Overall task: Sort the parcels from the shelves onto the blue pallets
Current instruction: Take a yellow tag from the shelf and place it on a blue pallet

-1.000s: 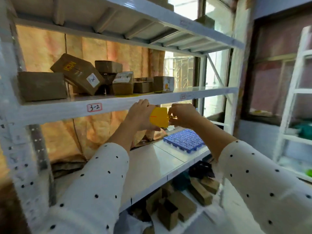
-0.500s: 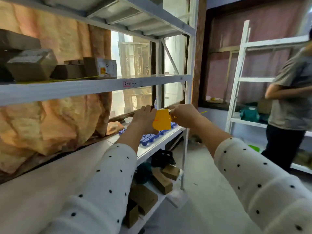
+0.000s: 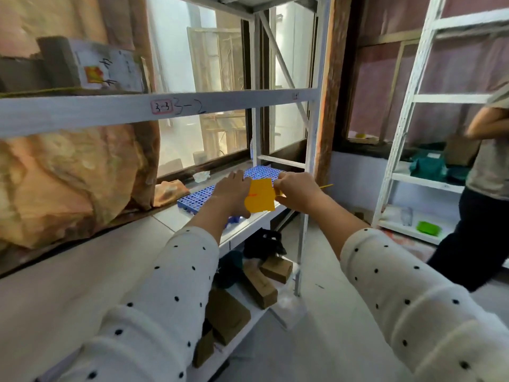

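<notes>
Head view: both hands hold a small yellow parcel (image 3: 260, 195) out in front, above the near edge of the blue pallet (image 3: 205, 193). Left hand (image 3: 234, 193) grips its left side, fingers wrapped behind, thumb underneath. Right hand (image 3: 298, 191) pinches its right edge between thumb and fingers. The parcel looks flat and blurred; a short red mark on its face, no readable label.

The pallet lies on the white middle shelf (image 3: 91, 271), at the far end beside the corner post (image 3: 309, 166). Part of it is hidden behind the hands and parcel.

Around:
- upper shelf beam (image 3: 110, 110) marked "3-2", overhead of the pallet; a brown box (image 3: 91, 64) with a white label sits on it at left, cut off by the frame edge
- orange-tan sheeting (image 3: 63, 177) bulges onto the shelf at left, just beside the pallet's back corner
- crumpled white scrap (image 3: 202, 176) on the window sill behind the pallet
- bottom shelf: several cardboard boxes (image 3: 261, 285), a dark bag (image 3: 263, 242), partly hidden by the left sleeve

Open floor (image 3: 316, 326) to the right of the post. A second person (image 3: 484, 188) stands at the right frame edge by another white rack (image 3: 413, 133), well apart from the hands, mostly cut off.
</notes>
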